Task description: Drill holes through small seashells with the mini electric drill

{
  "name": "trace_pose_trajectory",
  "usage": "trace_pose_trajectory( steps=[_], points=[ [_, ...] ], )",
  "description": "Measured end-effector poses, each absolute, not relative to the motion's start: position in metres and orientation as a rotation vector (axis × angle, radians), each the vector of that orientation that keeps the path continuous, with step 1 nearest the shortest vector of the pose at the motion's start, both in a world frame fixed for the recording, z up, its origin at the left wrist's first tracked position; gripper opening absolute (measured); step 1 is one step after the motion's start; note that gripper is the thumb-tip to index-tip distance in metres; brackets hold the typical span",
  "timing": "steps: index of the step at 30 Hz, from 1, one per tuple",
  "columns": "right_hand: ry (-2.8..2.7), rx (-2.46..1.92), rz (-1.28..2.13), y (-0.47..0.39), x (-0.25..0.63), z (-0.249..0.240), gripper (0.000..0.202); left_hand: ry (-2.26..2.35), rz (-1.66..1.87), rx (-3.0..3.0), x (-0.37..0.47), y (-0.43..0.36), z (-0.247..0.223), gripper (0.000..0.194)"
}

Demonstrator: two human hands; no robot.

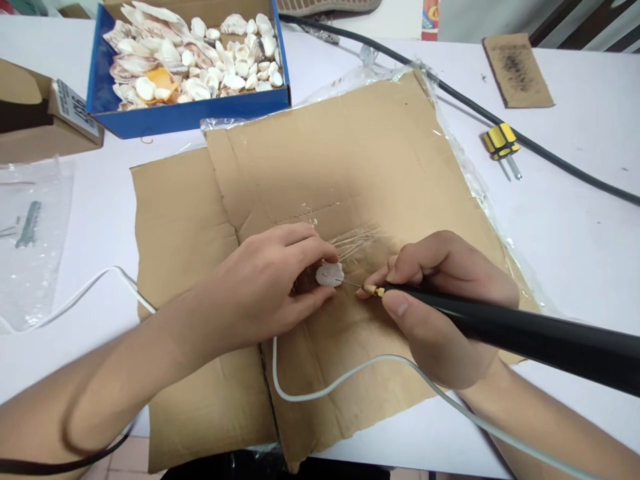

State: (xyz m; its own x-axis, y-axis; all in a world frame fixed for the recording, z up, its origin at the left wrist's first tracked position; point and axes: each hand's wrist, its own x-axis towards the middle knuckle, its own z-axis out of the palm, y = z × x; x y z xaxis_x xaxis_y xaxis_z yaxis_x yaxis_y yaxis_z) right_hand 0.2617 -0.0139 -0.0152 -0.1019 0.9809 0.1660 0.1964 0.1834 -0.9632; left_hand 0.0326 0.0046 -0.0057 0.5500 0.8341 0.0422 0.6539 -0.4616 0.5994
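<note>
Between the thumb and forefinger of my left hand is a small white seashell with a ridged edge and a few dark dots on its face. My right hand grips a black rotary tool near its brass-coloured collet. From the collet a thin bit points left, and its tip meets the shell's face or lies just over it; I cannot tell which. Under both hands lies a brown cardboard sheet, with scratched lines and white specks beyond the shell.
A blue box full of seashells stands at the back left, beside an open carton. A black hose crosses the back right, near a yellow-black screwdriver and a stained cardboard piece. A white cable loops below my hands.
</note>
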Motion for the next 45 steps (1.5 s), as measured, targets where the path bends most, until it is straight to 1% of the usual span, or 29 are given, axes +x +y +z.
trace_pose_trajectory(
  steps=[4,8,14,23,45],
  points=[
    [-1.541,-1.213,1.013,-0.0141,0.2607,-0.0141,0.026,1.21,0.431,2.247,0.0313,0.0061,-0.0044,0.011],
    [-1.567,-1.208,0.973,-0.0139,0.2605,-0.0122,0.024,1.253,0.396,2.226,0.0344,0.006,-0.002,0.013],
    [-1.649,-1.182,0.88,-0.0127,0.2573,-0.009,0.02,1.259,0.455,2.216,0.0376,0.0042,-0.0008,0.012],
    [-1.624,-1.201,0.915,-0.0087,0.2556,-0.0093,0.022,1.256,0.469,2.227,0.0374,0.0047,-0.0013,0.009],
    [-1.674,-1.252,0.891,-0.008,0.2537,-0.006,0.022,1.289,0.431,2.175,0.0386,0.005,-0.0006,0.007]
  ],
)
